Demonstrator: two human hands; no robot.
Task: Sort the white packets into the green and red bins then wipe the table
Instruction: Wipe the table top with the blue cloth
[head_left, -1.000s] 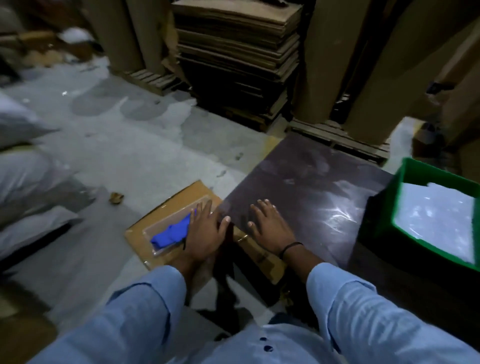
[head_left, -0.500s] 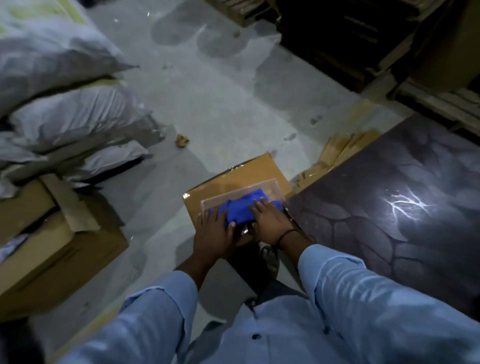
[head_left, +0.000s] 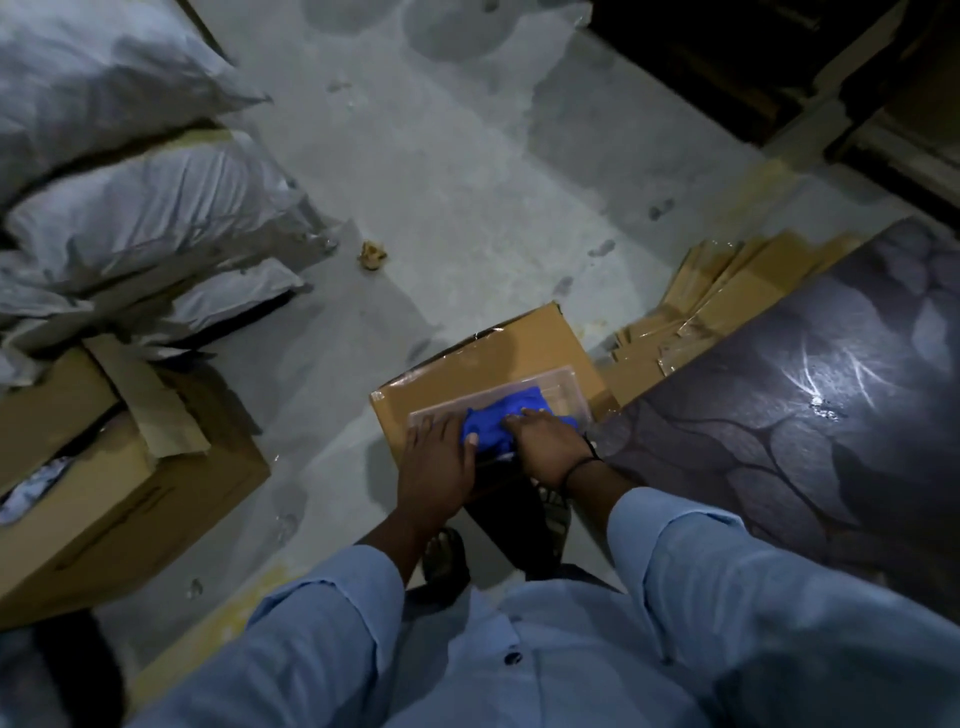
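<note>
A blue cloth (head_left: 498, 423) lies in a clear plastic bag (head_left: 556, 387) on top of a brown cardboard box (head_left: 498, 358) standing on the floor left of the dark table (head_left: 810, 415). My left hand (head_left: 436, 467) rests flat on the near left end of the bag, thumb against the cloth. My right hand (head_left: 545, 441), with a black wrist band, presses its fingers onto the cloth from the right. No bins or white packets are in view.
Grey sacks (head_left: 135, 208) are piled at the left above an open cardboard carton (head_left: 104, 467). Flattened cardboard sheets (head_left: 717, 301) lie on the concrete floor by the table's far corner. A crumpled scrap (head_left: 373, 254) sits on the floor. My sandalled feet are below the box.
The view has swung left and down, so the green bin left the frame. My right hand moved off the table onto the blue cloth; my left hand stays on the bag.
</note>
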